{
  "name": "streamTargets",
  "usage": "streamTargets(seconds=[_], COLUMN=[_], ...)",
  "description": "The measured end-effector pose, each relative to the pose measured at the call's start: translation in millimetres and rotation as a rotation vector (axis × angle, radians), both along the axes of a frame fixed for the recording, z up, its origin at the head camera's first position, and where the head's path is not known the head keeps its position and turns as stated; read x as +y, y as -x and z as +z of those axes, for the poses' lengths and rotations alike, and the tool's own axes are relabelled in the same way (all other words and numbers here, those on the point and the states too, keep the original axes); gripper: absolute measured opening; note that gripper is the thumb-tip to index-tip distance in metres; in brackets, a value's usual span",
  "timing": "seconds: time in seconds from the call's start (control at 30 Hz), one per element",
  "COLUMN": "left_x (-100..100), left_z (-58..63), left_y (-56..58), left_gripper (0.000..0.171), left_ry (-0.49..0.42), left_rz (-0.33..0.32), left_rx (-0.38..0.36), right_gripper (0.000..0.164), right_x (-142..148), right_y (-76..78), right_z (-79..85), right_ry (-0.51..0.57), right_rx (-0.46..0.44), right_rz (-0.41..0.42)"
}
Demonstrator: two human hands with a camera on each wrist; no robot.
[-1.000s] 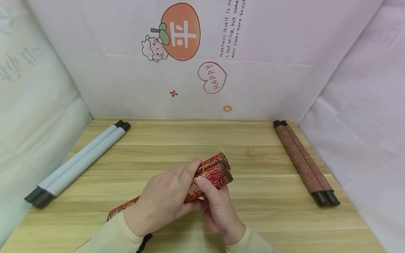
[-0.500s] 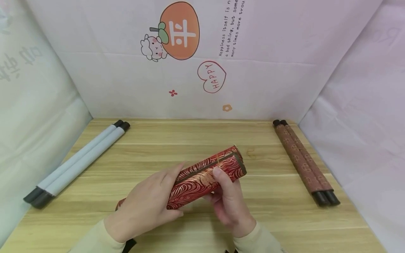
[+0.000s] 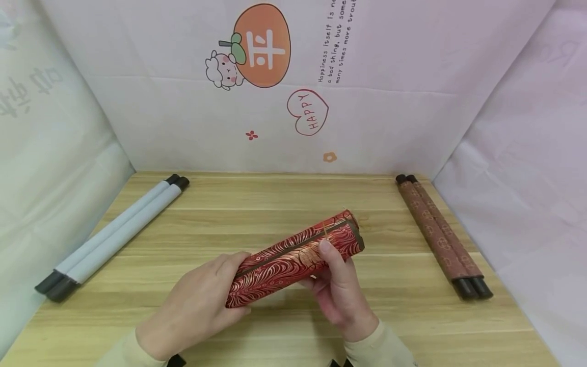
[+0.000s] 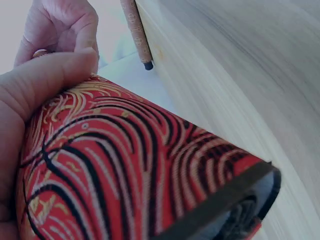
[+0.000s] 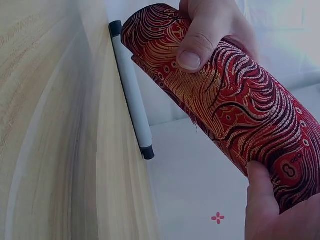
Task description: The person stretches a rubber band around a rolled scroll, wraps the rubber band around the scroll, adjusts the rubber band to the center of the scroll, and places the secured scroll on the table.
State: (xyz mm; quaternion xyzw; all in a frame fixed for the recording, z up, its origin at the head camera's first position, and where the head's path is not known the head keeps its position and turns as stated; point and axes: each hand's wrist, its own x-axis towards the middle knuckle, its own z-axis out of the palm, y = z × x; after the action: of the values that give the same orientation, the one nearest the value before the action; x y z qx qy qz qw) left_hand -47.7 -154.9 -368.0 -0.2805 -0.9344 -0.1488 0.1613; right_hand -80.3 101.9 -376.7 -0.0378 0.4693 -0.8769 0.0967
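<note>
A red brocade roll with gold and black swirls is held at a slant above the table. It looks like two rolls side by side, with a dark border strip and a thin golden band near its right end. My left hand grips the lower left end, fingers over the top. My right hand holds the right part, thumb on top and fingers curled beneath. In the left wrist view, an open end of the red roll shows layers inside. The right wrist view has the red roll between both hands.
On the wooden table, a pale blue double scroll with black rod ends lies at left. A brown patterned double scroll lies at right. White printed cloth closes the back and sides.
The red roll has shifted right and come more fully into view. My left hand has slid down and left along it, while my right hand has moved rightward with its end.
</note>
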Motion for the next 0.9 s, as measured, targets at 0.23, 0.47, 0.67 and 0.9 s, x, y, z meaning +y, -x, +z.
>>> streamTargets(seconds=[0.23,0.47,0.67,0.9], left_x=[0.8,3.0,4.9,7.8], left_z=[-2.4,-2.0,-0.2,0.5], left_y=[-1.6,-4.4,-5.9,-4.1], left_gripper=[0.084,0.082,0.081,0.081], left_ry=[-0.047,-0.078,-0.077,-0.074], left_rz=[-0.035,-0.044,-0.044,-0.049], left_rx=[0.051,-0.029,-0.066,-0.039], right_gripper=[0.042,0.05,0.052,0.041], right_x=[0.3,2.1,-0.3,-3.7], right_y=[2.7,10.8,11.4,9.1], right_z=[-1.5,-4.4,-7.1,-11.2], right_ry=[0.02,0.15,0.19,0.186], right_rx=[0.076,0.149,0.114,0.115], right_rz=[-0.001,-0.138,-0.153,-0.06])
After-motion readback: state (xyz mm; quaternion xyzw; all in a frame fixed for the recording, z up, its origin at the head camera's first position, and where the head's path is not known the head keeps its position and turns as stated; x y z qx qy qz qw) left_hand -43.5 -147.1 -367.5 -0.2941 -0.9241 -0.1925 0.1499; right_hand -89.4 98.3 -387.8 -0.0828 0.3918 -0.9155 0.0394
